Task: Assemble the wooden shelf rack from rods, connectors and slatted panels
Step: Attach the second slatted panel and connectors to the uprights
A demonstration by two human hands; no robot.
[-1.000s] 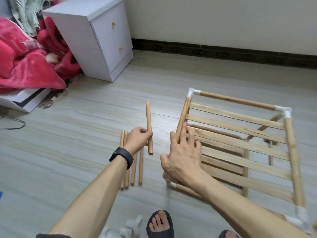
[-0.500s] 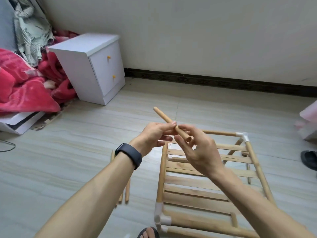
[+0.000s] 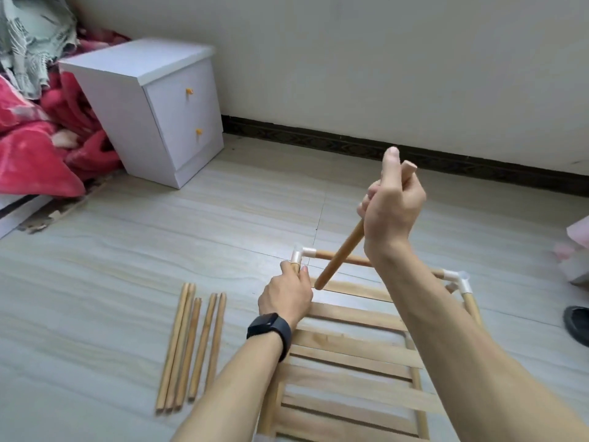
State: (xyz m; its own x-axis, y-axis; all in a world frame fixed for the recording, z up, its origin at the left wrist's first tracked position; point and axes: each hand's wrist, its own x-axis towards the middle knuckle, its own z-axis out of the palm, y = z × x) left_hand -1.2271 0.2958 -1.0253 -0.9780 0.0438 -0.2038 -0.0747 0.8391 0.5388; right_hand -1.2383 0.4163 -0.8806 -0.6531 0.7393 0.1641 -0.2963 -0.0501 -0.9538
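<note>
The part-built rack, a slatted wooden panel (image 3: 350, 346) framed by rods with white corner connectors, lies on the floor in front of me. My right hand (image 3: 392, 205) grips a loose wooden rod (image 3: 341, 253) near its top, tilted, its lower end hanging just above the far slat. My left hand (image 3: 287, 295), with a black watch on the wrist, holds the frame's left rod just below the far-left white connector (image 3: 301, 255). A second white connector (image 3: 457, 279) sits at the far-right corner.
Several spare rods (image 3: 191, 342) lie side by side on the floor to the left of the rack. A white two-drawer cabinet (image 3: 153, 106) and red bedding (image 3: 32, 148) stand at the back left. A dark shoe (image 3: 577, 323) is at the right edge.
The rod has passed from both hands into my right hand alone and now points down towards the frame. My left hand has dropped to the frame's far-left corner.
</note>
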